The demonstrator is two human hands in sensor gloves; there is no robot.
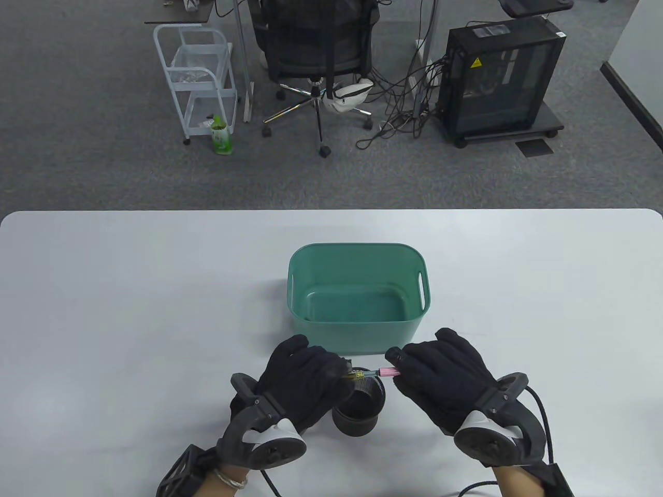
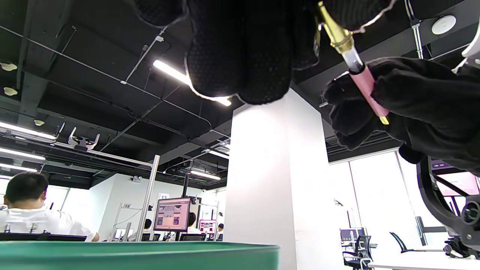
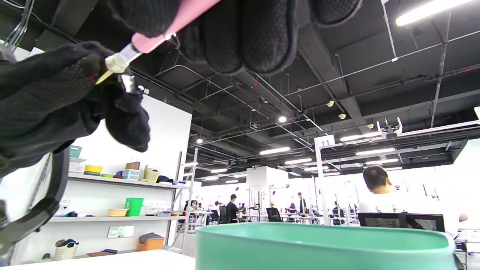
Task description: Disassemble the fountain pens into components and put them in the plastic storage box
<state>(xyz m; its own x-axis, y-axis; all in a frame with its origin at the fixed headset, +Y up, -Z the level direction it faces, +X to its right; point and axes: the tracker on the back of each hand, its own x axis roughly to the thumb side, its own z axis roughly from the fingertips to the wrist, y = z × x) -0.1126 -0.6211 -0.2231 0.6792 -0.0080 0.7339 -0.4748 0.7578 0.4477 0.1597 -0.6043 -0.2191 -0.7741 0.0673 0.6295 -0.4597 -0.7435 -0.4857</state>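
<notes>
A pink fountain pen with a gold and clear front section lies level between my two hands, just in front of the green plastic box. My left hand pinches the gold end. My right hand grips the pink barrel, which also shows in the right wrist view. The pen hangs over a black mesh cup. The box looks bare inside.
The black mesh cup stands on the white table between my wrists, right under the pen. The green box rim fills the lower edge of both wrist views. Beyond the table's far edge are a chair, a white cart and a computer case.
</notes>
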